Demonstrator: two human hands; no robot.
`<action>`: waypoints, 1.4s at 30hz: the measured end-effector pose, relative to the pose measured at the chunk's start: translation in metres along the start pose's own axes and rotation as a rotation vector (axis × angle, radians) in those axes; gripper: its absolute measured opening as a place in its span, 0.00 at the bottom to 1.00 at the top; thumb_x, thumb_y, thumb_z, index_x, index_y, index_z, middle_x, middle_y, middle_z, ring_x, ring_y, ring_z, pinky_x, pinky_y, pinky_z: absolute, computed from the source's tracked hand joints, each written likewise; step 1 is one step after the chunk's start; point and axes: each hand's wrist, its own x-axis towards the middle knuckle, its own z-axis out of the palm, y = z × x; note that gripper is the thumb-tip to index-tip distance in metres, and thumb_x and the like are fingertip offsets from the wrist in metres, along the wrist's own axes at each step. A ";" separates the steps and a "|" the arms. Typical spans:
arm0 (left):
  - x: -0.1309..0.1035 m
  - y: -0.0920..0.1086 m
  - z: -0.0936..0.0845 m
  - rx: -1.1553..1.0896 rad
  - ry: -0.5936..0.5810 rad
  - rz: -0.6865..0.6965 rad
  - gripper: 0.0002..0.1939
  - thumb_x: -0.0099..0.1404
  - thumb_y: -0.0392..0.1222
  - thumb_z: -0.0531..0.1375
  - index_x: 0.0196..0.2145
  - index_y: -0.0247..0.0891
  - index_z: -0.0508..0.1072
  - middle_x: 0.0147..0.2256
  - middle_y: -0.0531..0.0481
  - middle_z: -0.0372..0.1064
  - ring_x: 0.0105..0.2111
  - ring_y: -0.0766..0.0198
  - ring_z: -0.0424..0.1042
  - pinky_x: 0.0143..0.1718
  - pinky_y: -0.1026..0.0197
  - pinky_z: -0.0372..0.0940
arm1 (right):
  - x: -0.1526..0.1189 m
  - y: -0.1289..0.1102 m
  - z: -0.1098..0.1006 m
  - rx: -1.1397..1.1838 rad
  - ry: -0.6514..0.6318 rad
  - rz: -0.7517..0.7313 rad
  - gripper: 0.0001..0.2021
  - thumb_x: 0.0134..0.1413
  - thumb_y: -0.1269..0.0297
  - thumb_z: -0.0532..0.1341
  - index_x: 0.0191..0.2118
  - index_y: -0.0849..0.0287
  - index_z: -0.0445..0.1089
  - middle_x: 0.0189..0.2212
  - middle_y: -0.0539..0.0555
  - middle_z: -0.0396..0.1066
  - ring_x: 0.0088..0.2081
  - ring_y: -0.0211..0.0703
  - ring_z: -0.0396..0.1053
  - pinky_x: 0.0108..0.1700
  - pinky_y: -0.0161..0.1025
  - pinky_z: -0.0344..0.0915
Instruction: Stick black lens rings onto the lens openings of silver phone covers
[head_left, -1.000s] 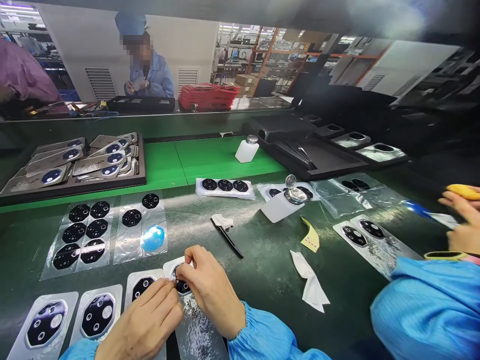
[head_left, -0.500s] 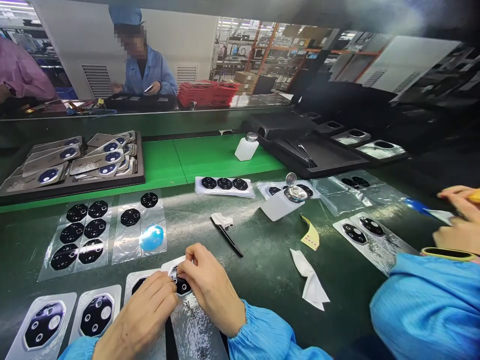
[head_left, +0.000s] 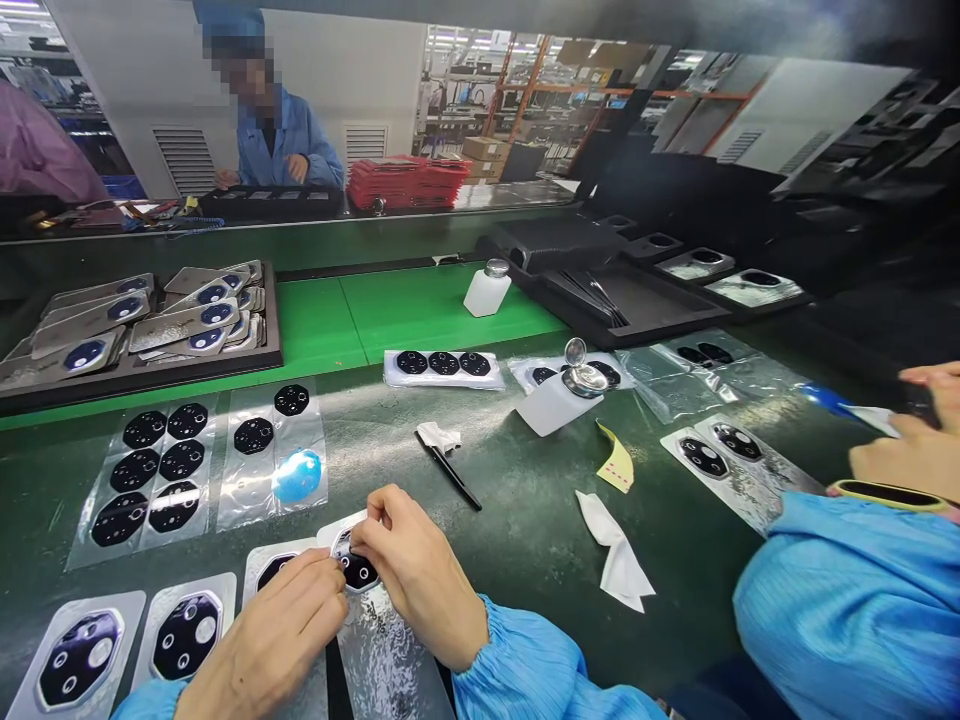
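Observation:
Both my hands meet over the black octagonal camera lens cover (head_left: 358, 572) at the top of a silver phone back panel (head_left: 394, 650). My right hand (head_left: 420, 570) is closed in a pinch at the cover's upper right edge. The fingers of my left hand (head_left: 274, 620) are pressed together, their tips at its left edge; what lies under them is hidden. Left of that panel, partly behind my left hand, is another panel (head_left: 259, 560). Two more panels with black lens covers, one nearer (head_left: 187, 640) and one farther left (head_left: 82, 655), lie alongside.
Clear sheets of black lens films (head_left: 161, 470) lie behind my hands. Beyond are a black pen-like tool (head_left: 454, 475), a white bottle with its lid up (head_left: 559, 405), crumpled white paper (head_left: 619, 560) and a tray of panels (head_left: 274, 330). A co-worker's hand (head_left: 911, 440) is at right.
My hands keep almost the same pose at the lens cover. The whole view has shifted slightly. The co-worker's hand at right and the person across have moved their hands a little.

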 end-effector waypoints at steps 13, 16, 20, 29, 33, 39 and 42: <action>0.001 0.003 -0.003 0.095 0.013 0.042 0.17 0.74 0.28 0.43 0.36 0.34 0.69 0.36 0.48 0.74 0.42 0.66 0.74 0.59 0.56 0.65 | 0.001 -0.001 -0.003 0.020 -0.013 0.007 0.09 0.59 0.79 0.55 0.36 0.57 0.67 0.36 0.52 0.60 0.36 0.39 0.59 0.36 0.34 0.59; 0.000 0.002 -0.002 0.114 0.031 0.049 0.18 0.74 0.28 0.43 0.35 0.34 0.69 0.35 0.48 0.74 0.42 0.65 0.74 0.58 0.56 0.66 | 0.000 -0.001 -0.003 0.012 -0.011 0.010 0.09 0.59 0.79 0.56 0.36 0.57 0.67 0.36 0.52 0.60 0.36 0.39 0.59 0.36 0.34 0.59; 0.002 0.005 -0.005 0.141 0.020 0.064 0.18 0.73 0.27 0.43 0.35 0.33 0.70 0.35 0.46 0.74 0.42 0.64 0.74 0.58 0.57 0.65 | 0.000 0.000 -0.002 0.011 -0.006 0.007 0.09 0.59 0.79 0.56 0.36 0.57 0.67 0.36 0.52 0.60 0.36 0.39 0.59 0.36 0.34 0.59; 0.005 0.011 -0.007 0.252 0.026 0.089 0.20 0.73 0.27 0.42 0.34 0.34 0.71 0.34 0.48 0.74 0.41 0.64 0.75 0.58 0.58 0.63 | -0.001 -0.001 0.002 -0.065 0.003 -0.060 0.08 0.58 0.77 0.59 0.34 0.56 0.68 0.36 0.51 0.61 0.35 0.39 0.57 0.35 0.35 0.55; 0.007 0.012 -0.008 0.255 0.060 0.085 0.20 0.74 0.28 0.42 0.34 0.34 0.71 0.32 0.49 0.73 0.40 0.65 0.75 0.58 0.59 0.63 | 0.000 -0.004 0.004 -0.165 0.018 -0.161 0.08 0.61 0.77 0.58 0.33 0.57 0.68 0.35 0.51 0.62 0.34 0.40 0.56 0.33 0.38 0.51; 0.006 0.014 -0.008 0.305 0.034 0.072 0.19 0.73 0.28 0.43 0.35 0.36 0.71 0.32 0.50 0.74 0.39 0.65 0.75 0.54 0.57 0.69 | 0.002 -0.006 0.001 -0.167 0.055 -0.145 0.10 0.62 0.78 0.56 0.33 0.57 0.69 0.34 0.51 0.61 0.34 0.40 0.56 0.34 0.38 0.50; 0.004 0.015 -0.006 0.308 0.013 0.065 0.18 0.72 0.27 0.43 0.35 0.36 0.70 0.32 0.49 0.73 0.39 0.63 0.75 0.53 0.56 0.70 | 0.001 -0.006 0.000 -0.194 0.050 -0.163 0.09 0.62 0.77 0.57 0.33 0.57 0.70 0.34 0.51 0.61 0.34 0.40 0.56 0.34 0.39 0.50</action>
